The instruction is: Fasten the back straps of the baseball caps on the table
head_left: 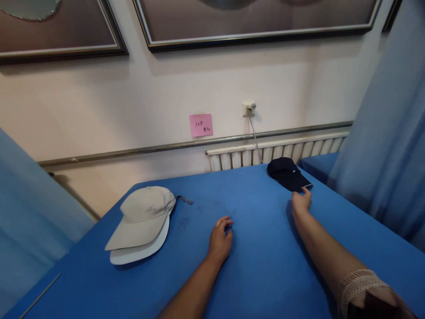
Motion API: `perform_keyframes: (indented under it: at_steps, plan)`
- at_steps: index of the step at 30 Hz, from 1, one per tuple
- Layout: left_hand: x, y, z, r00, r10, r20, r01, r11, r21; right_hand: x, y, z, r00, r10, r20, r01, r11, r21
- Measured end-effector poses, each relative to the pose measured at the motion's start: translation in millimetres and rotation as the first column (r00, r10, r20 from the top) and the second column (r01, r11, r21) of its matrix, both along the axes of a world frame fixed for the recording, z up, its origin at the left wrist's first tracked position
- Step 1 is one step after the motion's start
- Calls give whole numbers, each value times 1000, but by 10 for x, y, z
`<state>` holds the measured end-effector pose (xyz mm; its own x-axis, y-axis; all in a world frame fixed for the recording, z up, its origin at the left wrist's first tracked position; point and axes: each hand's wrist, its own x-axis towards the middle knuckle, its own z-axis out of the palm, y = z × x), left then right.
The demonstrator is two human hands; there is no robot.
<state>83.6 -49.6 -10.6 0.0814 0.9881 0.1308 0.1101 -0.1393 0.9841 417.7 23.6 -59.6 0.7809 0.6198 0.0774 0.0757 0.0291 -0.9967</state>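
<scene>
Fingers of the right grip (pixel 301 195) touch the navy cap (pixel 285 173), whether closed I cannot tell; the left grip (pixel 231 227) is loosely open over the desk (pixel 262 248), near stacked pale caps (pixel 142 217).

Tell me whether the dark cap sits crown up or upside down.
Crown up: the dark cap shows its rounded top, with its brim by the right hand.

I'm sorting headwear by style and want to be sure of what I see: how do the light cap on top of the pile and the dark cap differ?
The light cap is pale greyish; the dark cap is navy or black. The light cap lies on another pale cap, while the dark cap rests on the blue table. The light cap's brim points left, the dark cap's right. Both are brimmed.
</scene>
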Motion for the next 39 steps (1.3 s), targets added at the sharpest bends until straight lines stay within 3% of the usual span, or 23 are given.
perform_keyframes:
  at_steps: [2, 4, 10, 14, 17, 19, 21, 22, 24, 25, 27, 30, 33, 35, 36, 37, 38, 39]
  plan:
    - [3, 29, -101, 987, -132, -90, 135, 991, 25, 277, 28, 34, 995, -77, -70, 77, 997, 3]
    - [-36, 56, -134, 970, -182, -160, 190, 981, 36, 459, 83, 38, 984, -112, -137, 114, 993, 6]
    - [-136, 147, -167, 975, -156, -160, 157, 988, -7, 524, 208, -5, 958, -89, -272, 113, 991, 76]
    - [-140, 179, -169, 988, -136, -69, 131, 988, -78, 312, 76, 15, 941, 110, -319, -60, 985, 163]
    - [-167, 202, -87, 982, -87, 165, 120, 971, -205, -25, -85, 85, 886, 322, -334, -263, 942, 208]
    - [-229, 213, -13, 901, -47, 432, 201, 927, -318, -336, -190, 139, 768, 526, -366, -459, 850, 259]
    - [-331, 217, 45, 747, 8, 664, 328, 865, -380, -663, -287, 175, 599, 680, -422, -606, 730, 316]
    - [-394, 216, 62, 668, 41, 743, 373, 845, -383, -809, -328, 181, 546, 710, -445, -634, 697, 334]
    - [-528, 219, 72, 550, 109, 828, 393, 841, -372, -1022, -387, 172, 515, 717, -469, -658, 682, 319]
    - [-590, 226, 68, 517, 142, 844, 374, 850, -371, -1076, -399, 161, 540, 704, -461, -656, 695, 294]
    - [-684, 251, 53, 490, 204, 847, 329, 857, -397, -1078, -379, 142, 685, 626, -373, -607, 774, 183]
    - [-708, 298, 45, 520, 236, 821, 296, 852, -432, -912, -287, 182, 910, 389, -143, -391, 920, 17]
    - [-613, 299, 61, 592, 187, 784, 277, 866, -415, -850, -289, 368, 981, 192, -7, -192, 981, 9]
    - [-537, 264, 78, 620, 151, 770, 272, 880, -391, -1030, -420, 550, 986, 126, 105, -135, 988, 75]
    - [-507, 240, 86, 624, 133, 770, 279, 883, -379, -1193, -521, 640, 971, 144, 191, -171, 976, 136]
    - [-484, 214, 95, 625, 115, 772, 291, 884, -367, -1389, -634, 716, 894, 229, 384, -329, 919, 217]
    - [-470, 189, 104, 625, 95, 774, 308, 882, -357, -1601, -745, 772, 755, 336, 563, -532, 816, 226]
    - [-463, 164, 112, 626, 75, 776, 326, 879, -348, -1807, -841, 801, 576, 448, 684, -714, 682, 154]
